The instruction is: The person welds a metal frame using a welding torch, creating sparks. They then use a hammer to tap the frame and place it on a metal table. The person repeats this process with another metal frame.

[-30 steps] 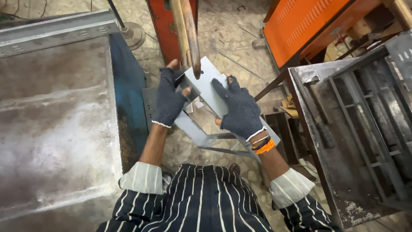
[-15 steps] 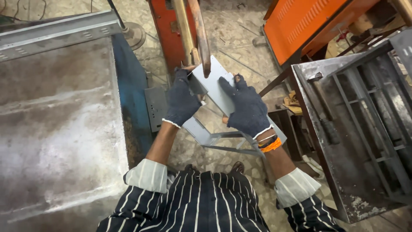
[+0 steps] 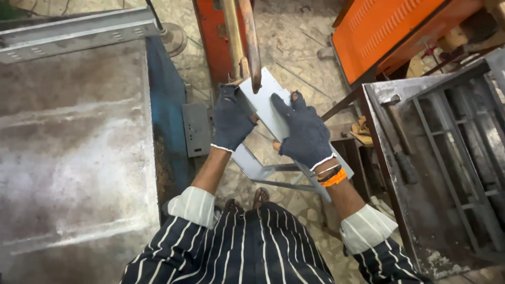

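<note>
Two gloved hands clamp one flat sheet-metal panel (image 3: 265, 113), pale grey and smooth, with small holes along its far edge. Its long axis runs diagonally, from the copper-coloured rods (image 3: 247, 42) at upper left down toward the right wrist. The left hand (image 3: 230, 120) has its grip closed on the panel's upper-left edge, right under the rod tips, so it is the nearer hand to that contact point. The right hand (image 3: 304, 134) lies spread on the panel's face, thumb tucked under the lower edge, holding it. Dark knit gloves, fingertips bare. A scuffed steel counter (image 3: 73, 158) sits left; a rusty metal frame (image 3: 447, 147) stands right.
</note>
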